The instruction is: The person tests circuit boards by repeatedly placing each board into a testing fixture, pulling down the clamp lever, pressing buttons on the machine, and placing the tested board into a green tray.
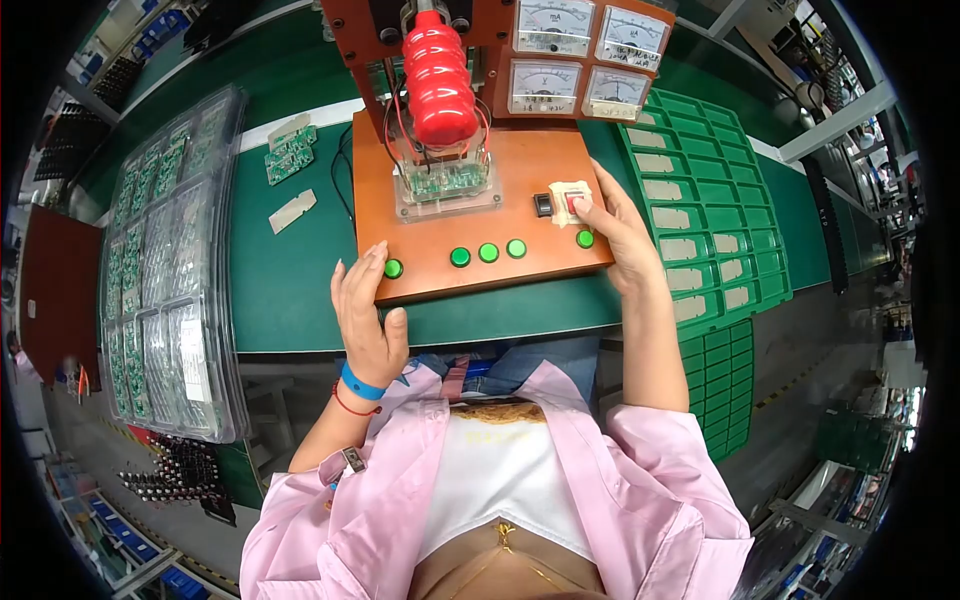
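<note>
An orange test fixture (430,240) stands in front of me with green buttons along its front. My left hand (368,315) is open, its fingers stretched out against the fixture's left front corner beside a green button (394,268). My right hand (625,235) wraps around the right edge, fingers along the side and thumb on a red rocker switch (574,203). A black switch (543,205) sits just left of it. Under a red ribbed press cylinder (440,85), a green circuit board (447,181) lies in a clear holder (450,208).
Stacked clear trays (190,270) of circuit boards stand at left. Loose boards (290,155) and a pale strip (292,212) lie between them and the fixture. Analog meters (545,88) are mounted at the back. A green compartment tray (720,210) with pale pieces sits at right.
</note>
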